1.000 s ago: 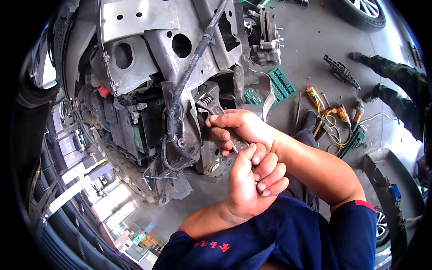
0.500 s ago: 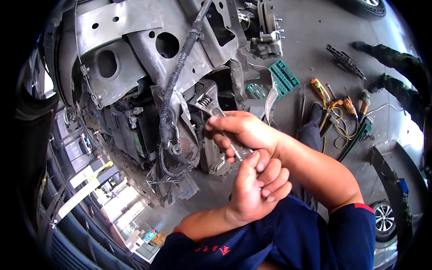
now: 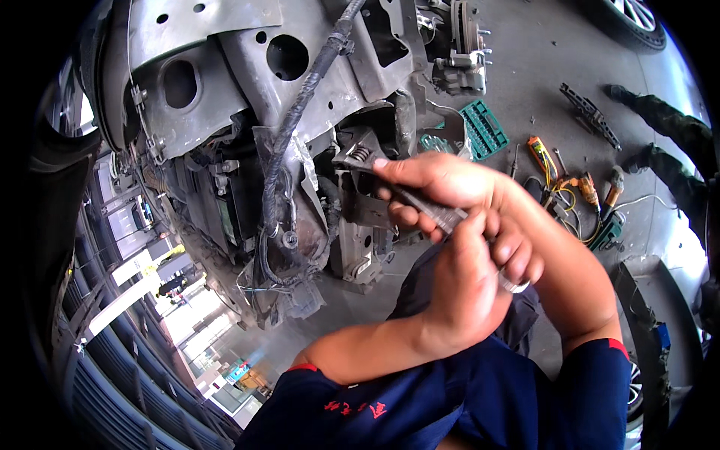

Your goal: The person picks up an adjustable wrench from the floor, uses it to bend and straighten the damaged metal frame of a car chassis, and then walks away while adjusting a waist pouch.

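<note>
Both of my hands are closed around a worn metal adjustable wrench (image 3: 422,204). My right hand (image 3: 450,182) wraps the handle just behind the head, its thumb lying along it. My left hand (image 3: 476,274) grips farther down, and the end of the handle pokes out below its fingers. The wrench's jaw points up and left, beside the torn lower edge of the vehicle's bare metal body (image 3: 247,90). Whether the jaw clamps on that edge I cannot tell. A taped cable harness (image 3: 304,94) hangs down just left of the jaw.
A brake disc assembly (image 3: 466,56) stands beyond the body. On the grey floor at right lie a green tool case (image 3: 486,129), an orange power tool (image 3: 587,191) with cables, and a dark bracket (image 3: 591,115). Another person's legs (image 3: 664,101) extend in from the right.
Both hands have shifted right with the wrench, and its handle has swung to a flatter slant. More of the handle's end shows now. My view has shifted slightly.
</note>
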Demonstrator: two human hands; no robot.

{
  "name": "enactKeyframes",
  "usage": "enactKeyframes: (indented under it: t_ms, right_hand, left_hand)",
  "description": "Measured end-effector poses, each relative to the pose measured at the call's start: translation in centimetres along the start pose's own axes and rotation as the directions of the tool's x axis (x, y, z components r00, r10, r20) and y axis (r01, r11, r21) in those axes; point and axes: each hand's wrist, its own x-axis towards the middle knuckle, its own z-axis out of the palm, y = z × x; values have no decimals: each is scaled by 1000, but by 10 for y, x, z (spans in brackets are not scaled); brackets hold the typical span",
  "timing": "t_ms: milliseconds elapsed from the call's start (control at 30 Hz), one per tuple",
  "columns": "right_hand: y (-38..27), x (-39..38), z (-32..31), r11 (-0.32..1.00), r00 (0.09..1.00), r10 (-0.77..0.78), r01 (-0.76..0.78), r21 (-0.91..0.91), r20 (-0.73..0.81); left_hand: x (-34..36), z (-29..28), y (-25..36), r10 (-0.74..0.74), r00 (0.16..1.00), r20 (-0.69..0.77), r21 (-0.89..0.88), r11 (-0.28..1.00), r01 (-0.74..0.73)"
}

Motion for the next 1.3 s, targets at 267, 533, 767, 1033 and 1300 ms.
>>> enactKeyframes:
  t_ms: [267,533,767,1033,1300]
  right_hand:
    - [-2,7,13,998,997,31,-34,-53,-72]
    - [33,36,52,967,943,-251,252,-22,-219]
    - [38,40,57,959,928,-283,273,-75,-244]
    - [19,18,24,985,983,-153,143,-100,-99]
    - [33,26,23,955,966,-197,151,-256,-168]
  left_hand:
    - [-9,-9,18,-118,993,13,-31,993,118]
    - [-67,-16,63,-265,964,16,-60,962,266]
    - [-75,-22,70,-274,961,40,-113,954,277]
    - [-39,-9,29,-122,984,-131,39,991,129]
    - [-47,-23,41,-247,957,-155,84,961,262]
